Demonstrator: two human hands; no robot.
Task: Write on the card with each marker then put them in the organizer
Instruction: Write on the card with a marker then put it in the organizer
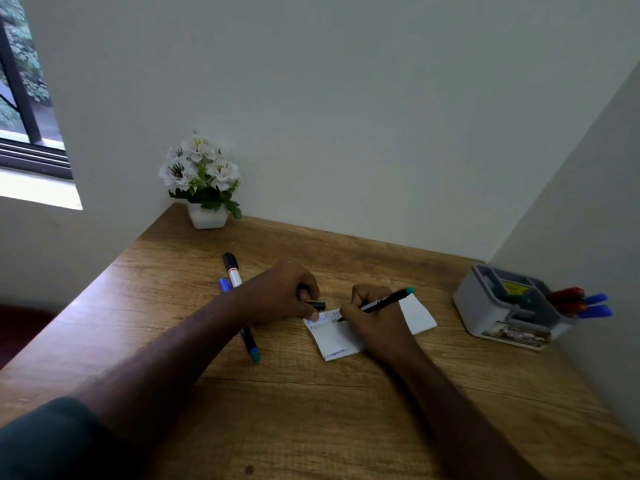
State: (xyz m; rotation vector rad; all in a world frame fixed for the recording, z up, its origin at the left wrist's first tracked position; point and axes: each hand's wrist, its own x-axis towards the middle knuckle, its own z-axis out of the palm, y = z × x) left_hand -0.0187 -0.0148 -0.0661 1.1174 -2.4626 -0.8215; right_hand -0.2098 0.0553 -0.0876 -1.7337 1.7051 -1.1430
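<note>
We note the right hand (375, 317) with its grip clenched on a black marker (382, 303) (green end cap up), tip touching the white card (417, 315) lying mid-desk (311, 410). The left hand (284, 292) pins the card's left edge, its grip pinching a black cap (317, 305). The grey organizer (485, 306) stands far right holding red and blue markers (581, 303); three loose markers (232, 270) lie left of the card.

The desk (311, 410) is wood-grain, matt, with visible streaks and cracks. The card (417, 315) looks like plain white matt paper. The organizer (485, 306) at the far right appears smooth grey plastic. The flower pot (207, 218) looks smooth, white and slightly glossy. The wall (346, 116) is matt.
</note>
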